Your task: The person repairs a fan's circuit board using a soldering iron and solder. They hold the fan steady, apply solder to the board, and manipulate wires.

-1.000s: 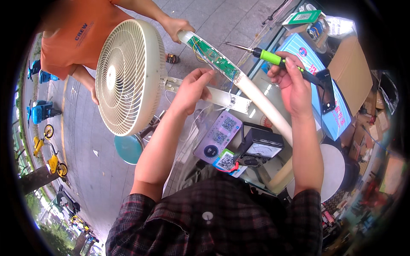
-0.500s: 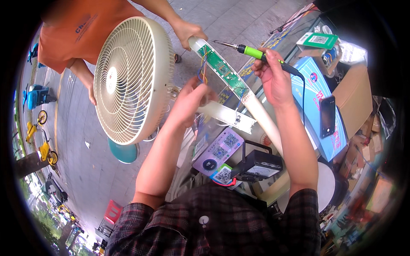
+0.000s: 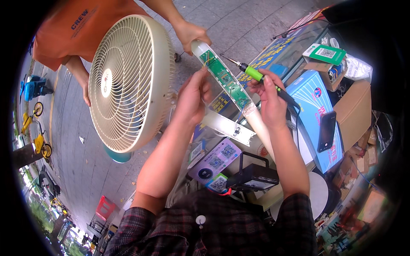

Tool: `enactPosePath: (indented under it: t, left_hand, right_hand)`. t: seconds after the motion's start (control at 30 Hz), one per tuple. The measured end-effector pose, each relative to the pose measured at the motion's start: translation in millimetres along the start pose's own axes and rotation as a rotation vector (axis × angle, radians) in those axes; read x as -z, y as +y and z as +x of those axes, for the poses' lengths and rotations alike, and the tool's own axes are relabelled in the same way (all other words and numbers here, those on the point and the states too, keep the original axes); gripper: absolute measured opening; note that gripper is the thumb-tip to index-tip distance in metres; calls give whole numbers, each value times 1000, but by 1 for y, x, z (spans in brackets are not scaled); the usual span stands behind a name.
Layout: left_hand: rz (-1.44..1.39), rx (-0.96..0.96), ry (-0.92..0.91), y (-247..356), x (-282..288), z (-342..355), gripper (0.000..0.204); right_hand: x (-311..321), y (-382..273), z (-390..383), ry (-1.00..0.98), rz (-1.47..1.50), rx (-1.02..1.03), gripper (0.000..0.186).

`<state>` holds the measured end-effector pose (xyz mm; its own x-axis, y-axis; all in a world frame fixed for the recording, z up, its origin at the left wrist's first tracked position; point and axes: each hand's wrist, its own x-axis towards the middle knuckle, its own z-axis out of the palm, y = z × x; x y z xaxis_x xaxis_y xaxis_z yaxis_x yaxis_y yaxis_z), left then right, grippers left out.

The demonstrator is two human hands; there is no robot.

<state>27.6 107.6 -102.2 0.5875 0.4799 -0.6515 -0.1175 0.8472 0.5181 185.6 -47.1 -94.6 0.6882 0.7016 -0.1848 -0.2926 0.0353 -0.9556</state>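
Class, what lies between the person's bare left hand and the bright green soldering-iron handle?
In the head view, a long green circuit board, set in a white column, lies between them.

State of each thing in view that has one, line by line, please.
Cream pole: housing open, tilted, co-worker's hand at upper end
Green circuit board: exposed in the pole
Soldering iron: in right hand, tip apart from board; heat cannot be told
Left hand: fingers curled by the wires, grip unclear
Fan: front grille fitted
Smartphone: dark-faced, lying on blue box
Black meter: handle raised
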Motion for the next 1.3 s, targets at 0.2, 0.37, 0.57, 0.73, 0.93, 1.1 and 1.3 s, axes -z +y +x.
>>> enactPosePath:
  t: [0.2,0.37,0.57,0.73,0.93,1.1,1.3]
  left_hand:
    - [295,-181,204,-11,-3,22,28]
    - [342,-231,213,-12,1,30,29]
    - [408,-272,204,-17,4,35,28]
    - [466,-280,184,-14,5,34,26]
    - [494,-295,169,-13,7,34,26]
    - [490,-292,158,-12,7,35,26]
    - [486,-288,153,-11,8,35,24]
  right_hand:
    - [6,6,-3,-13,1,-4,36]
    - [12,10,-4,-45,6,-17,36]
    - [9,7,-5,-66,-14,-38,36]
    - [8,7,-5,-66,-30,-62,36]
    - [9,9,-3,-80,19,-87,37]
    - [9,8,-3,-73,16,-89,37]
    - [8,7,-4,-73,-9,-96,38]
